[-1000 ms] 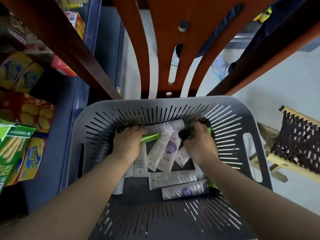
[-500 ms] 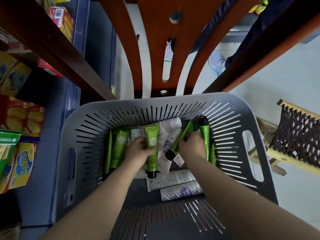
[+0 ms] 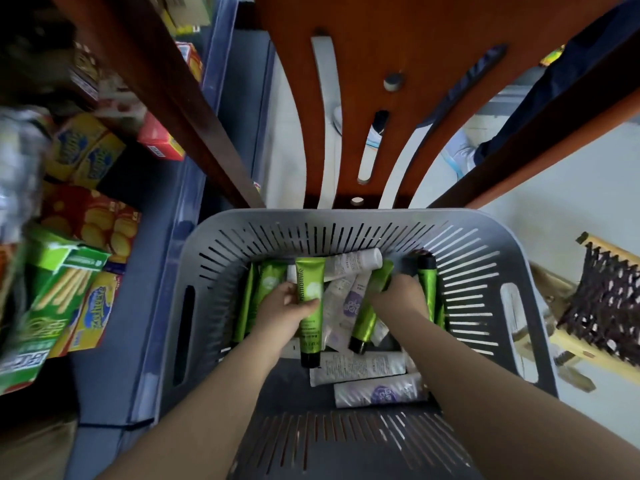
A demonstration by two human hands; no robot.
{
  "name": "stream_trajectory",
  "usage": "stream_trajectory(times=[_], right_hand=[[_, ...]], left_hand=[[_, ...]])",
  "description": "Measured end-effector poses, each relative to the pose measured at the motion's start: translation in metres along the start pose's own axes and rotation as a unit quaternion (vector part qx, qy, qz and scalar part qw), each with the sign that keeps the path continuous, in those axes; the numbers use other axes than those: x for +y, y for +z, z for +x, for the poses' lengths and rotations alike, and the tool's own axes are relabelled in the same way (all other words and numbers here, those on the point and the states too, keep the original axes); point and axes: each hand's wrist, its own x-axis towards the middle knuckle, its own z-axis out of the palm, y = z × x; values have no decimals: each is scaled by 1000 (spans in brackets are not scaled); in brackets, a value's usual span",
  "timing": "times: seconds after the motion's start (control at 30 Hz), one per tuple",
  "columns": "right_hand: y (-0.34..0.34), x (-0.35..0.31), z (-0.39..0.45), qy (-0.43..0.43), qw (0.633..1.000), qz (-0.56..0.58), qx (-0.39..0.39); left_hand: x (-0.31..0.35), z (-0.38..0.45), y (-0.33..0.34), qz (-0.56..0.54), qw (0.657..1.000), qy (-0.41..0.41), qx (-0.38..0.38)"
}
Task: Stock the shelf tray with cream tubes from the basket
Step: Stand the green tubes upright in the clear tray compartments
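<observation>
Now both my hands are down inside the grey basket [image 3: 519,258]. My left hand [image 3: 280,315] holds a green tube [image 3: 309,292] with its black cap pointing at me. My right hand [image 3: 398,299] grips another green tube [image 3: 369,315], tilted. White and purple tubes [image 3: 363,367] lie on the basket floor between my arms.

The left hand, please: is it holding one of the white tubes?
No, the left hand holds a green tube with its black cap pointing toward the person, while the white tubes lie in the basket.
</observation>
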Motion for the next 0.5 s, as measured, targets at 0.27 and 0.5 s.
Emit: stream_trajectory(times=[0.27, 0.5], right_hand=[[-26, -3, -61, -28, 987, 142, -73], [-79, -31, -188, -290, 923, 158, -196]], left_hand=[[19, -85, -23, -77, 995, 21, 57], [34, -215, -43, -112, 979, 85, 146]])
